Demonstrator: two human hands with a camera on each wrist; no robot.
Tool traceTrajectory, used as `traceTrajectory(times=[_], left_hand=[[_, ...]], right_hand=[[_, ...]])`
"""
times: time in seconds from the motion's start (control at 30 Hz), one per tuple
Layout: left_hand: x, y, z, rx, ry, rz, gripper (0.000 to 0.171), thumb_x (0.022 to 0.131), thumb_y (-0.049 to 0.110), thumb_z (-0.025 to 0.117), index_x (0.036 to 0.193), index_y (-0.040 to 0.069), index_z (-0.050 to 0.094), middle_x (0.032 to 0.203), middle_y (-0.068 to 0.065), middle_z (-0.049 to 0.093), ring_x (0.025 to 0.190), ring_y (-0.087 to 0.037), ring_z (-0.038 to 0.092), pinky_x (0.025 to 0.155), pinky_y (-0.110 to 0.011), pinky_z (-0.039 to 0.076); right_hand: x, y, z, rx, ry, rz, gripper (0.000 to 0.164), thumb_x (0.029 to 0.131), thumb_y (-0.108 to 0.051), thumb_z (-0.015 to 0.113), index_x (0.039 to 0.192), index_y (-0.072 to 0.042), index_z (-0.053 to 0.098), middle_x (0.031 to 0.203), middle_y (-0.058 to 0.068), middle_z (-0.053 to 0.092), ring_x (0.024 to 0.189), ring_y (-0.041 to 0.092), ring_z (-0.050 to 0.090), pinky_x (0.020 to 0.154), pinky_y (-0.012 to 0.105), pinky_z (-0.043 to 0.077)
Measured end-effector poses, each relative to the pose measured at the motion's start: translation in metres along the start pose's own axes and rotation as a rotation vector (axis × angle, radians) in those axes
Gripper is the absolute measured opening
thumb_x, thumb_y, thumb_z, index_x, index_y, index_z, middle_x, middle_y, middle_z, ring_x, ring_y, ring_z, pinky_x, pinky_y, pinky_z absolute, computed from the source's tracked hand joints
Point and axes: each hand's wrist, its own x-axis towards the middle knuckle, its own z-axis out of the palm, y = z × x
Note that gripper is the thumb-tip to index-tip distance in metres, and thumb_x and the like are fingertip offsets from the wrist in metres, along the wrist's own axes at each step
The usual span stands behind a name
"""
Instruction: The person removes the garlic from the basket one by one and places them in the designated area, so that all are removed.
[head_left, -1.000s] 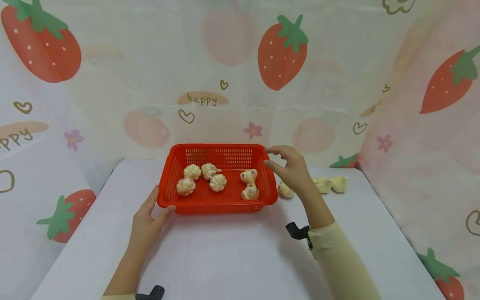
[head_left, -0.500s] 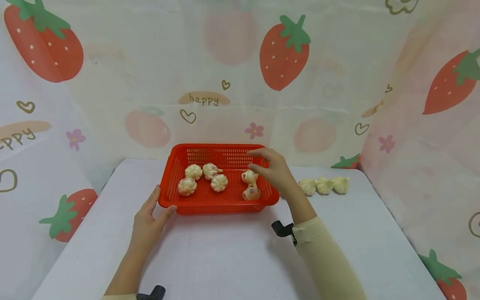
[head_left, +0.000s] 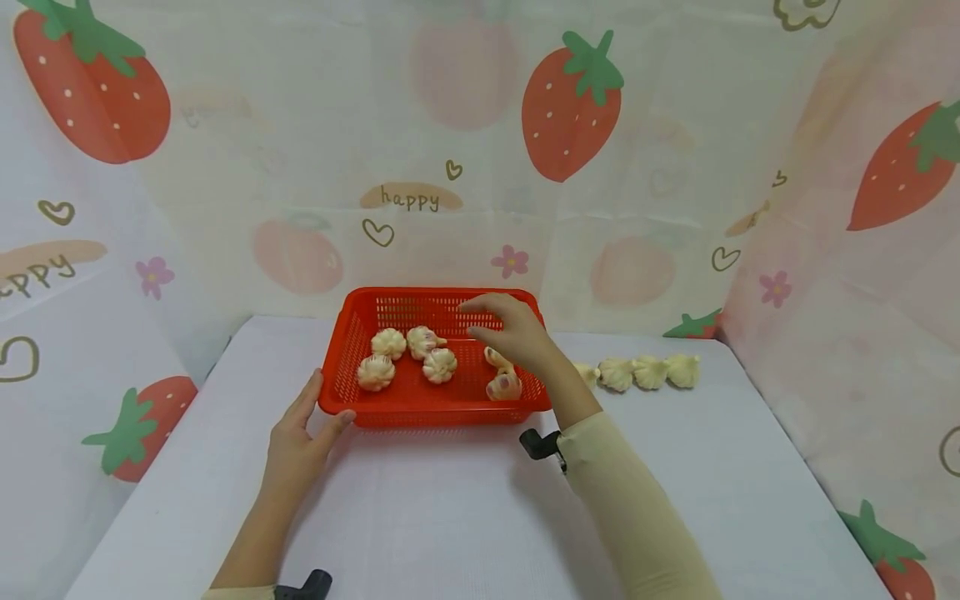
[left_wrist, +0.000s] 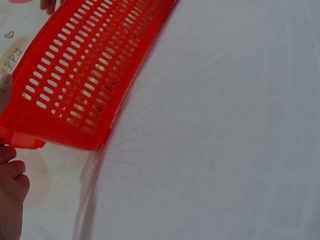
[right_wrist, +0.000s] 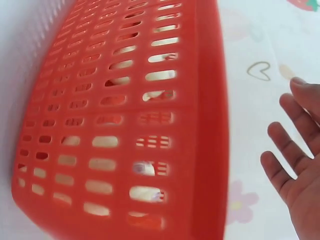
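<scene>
A red plastic basket point(head_left: 435, 415) with slotted walls stands on the white table. My left hand point(head_left: 294, 446) grips its near left corner, thumb at the front rim; in the left wrist view, that hand point(left_wrist: 10, 200) has curled fingers beside the basket wall point(left_wrist: 30, 120). Over the right part of the basket hovers my right hand point(head_left: 513, 333), fingers loosely bent and holding nothing. Several garlic bulbs point(head_left: 376, 373) lie in the basket's left half. Near its right end lie more garlic bulbs point(head_left: 503, 386), partly hidden by the right hand.
To the right of the basket, several paler garlic bulbs point(head_left: 650, 372) form a row on the table point(head_left: 450, 517); the right wrist hides part of the leftmost. A strawberry-printed cloth point(head_left: 450, 100) hangs close behind the basket and along both sides.
My right hand has moved left, from the basket's right rim to above its inside, uncovering more of the row of bulbs. The left hand stays at the corner.
</scene>
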Motion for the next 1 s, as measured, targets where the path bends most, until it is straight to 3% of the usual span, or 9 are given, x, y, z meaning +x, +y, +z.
traceTrajectory(times=[0.2, 0.33, 0.6, 0.83, 1.0], left_hand=[[0.000, -0.003, 0.000, -0.014, -0.006, -0.003, 0.087, 0.092, 0.037, 0.078, 0.162, 0.023, 0.028, 0.165, -0.007, 0.034, 0.152, -0.033, 0.034, 0.117, -0.059, 0.037], [-0.001, -0.005, 0.001, -0.022, -0.010, -0.003, 0.087, 0.092, 0.036, 0.078, 0.162, 0.021, 0.029, 0.165, -0.007, 0.035, 0.152, -0.032, 0.034, 0.117, -0.058, 0.037], [-0.001, -0.002, -0.001, -0.036, -0.005, 0.008, 0.086, 0.092, 0.035, 0.078, 0.162, 0.019, 0.031, 0.165, -0.008, 0.036, 0.152, -0.033, 0.034, 0.118, -0.059, 0.035], [-0.001, -0.002, -0.002, -0.034, -0.004, 0.003, 0.086, 0.092, 0.036, 0.078, 0.162, 0.020, 0.030, 0.165, -0.008, 0.036, 0.152, -0.034, 0.034, 0.118, -0.059, 0.035], [-0.002, -0.002, -0.001, -0.029, -0.011, -0.010, 0.087, 0.092, 0.035, 0.078, 0.162, 0.020, 0.030, 0.165, -0.006, 0.035, 0.152, -0.032, 0.034, 0.117, -0.058, 0.037]], right_hand=[[0.011, 0.007, 0.012, -0.001, -0.040, 0.034, 0.033, 0.099, -0.020, 0.069, 0.132, -0.021, 0.068, 0.135, -0.003, 0.065, 0.132, 0.023, 0.055, 0.112, 0.047, 0.048], [0.016, 0.014, 0.019, 0.009, -0.064, 0.060, 0.034, 0.099, -0.018, 0.069, 0.133, -0.019, 0.068, 0.137, -0.003, 0.063, 0.133, 0.021, 0.053, 0.113, 0.049, 0.047], [0.028, 0.026, 0.028, 0.030, -0.117, 0.071, 0.032, 0.098, -0.016, 0.070, 0.129, -0.020, 0.069, 0.136, 0.000, 0.065, 0.135, 0.031, 0.052, 0.115, 0.055, 0.043], [0.033, 0.033, 0.035, 0.055, -0.189, 0.165, 0.032, 0.098, -0.020, 0.070, 0.130, -0.021, 0.070, 0.137, 0.001, 0.064, 0.133, 0.029, 0.052, 0.112, 0.048, 0.048], [0.036, 0.040, 0.039, 0.026, -0.244, 0.185, 0.032, 0.097, -0.020, 0.071, 0.130, -0.019, 0.070, 0.138, 0.004, 0.063, 0.133, 0.031, 0.052, 0.110, 0.048, 0.050]])
